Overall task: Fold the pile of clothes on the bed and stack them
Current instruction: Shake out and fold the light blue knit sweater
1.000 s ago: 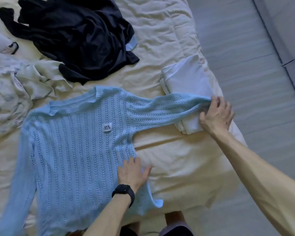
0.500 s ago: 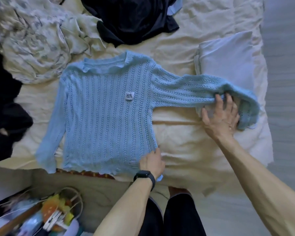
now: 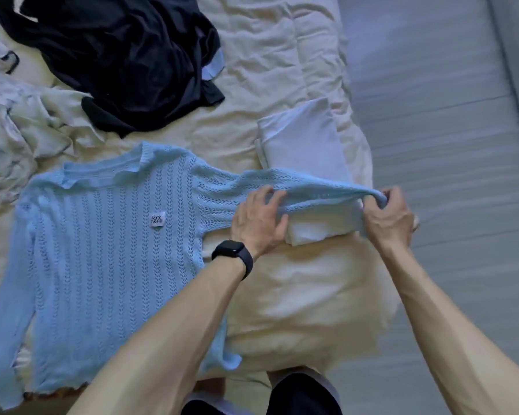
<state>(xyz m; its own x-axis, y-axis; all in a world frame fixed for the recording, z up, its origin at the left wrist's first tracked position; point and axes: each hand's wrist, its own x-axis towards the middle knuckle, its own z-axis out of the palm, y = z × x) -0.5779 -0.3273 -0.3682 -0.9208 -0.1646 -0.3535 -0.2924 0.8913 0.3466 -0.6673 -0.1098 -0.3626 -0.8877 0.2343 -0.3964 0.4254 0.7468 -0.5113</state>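
My left hand [image 3: 256, 223] has left the bottom hem of the blue sweater [image 3: 102, 265], where it lay half a second ago, and come up to the sleeve [image 3: 318, 190], close to where it joins the body. My right hand [image 3: 388, 218], which then lay flat on the sleeve's end, now has that end bunched up in it.

On the left hand my fingers [image 3: 262, 196] lie over the top of the sleeve, a little apart, with the thumb under its lower edge, so the knit sits between them. On the right my fingers [image 3: 387, 194] are curled and pinching the cuff, which is lifted slightly. The sleeve runs stretched between my two hands and crosses the near end of a folded white cloth [image 3: 303, 145] that lies at the right edge of the bed [image 3: 282, 55].

The rest of the sweater lies flat on the bed in front of me, neck away from me and hem toward me. Its other sleeve hangs down along the left side. A small white label [image 3: 157, 219] shows in the middle of the chest.

Beyond the neck lies a crumpled black garment [image 3: 126, 55], apart from the sweater. A rumpled pale cloth [image 3: 18, 139] sits at the left, just beside the sweater's shoulder. A black watch [image 3: 232, 256] is on my left wrist. The grey floor [image 3: 432, 115] runs along the right of the bed.
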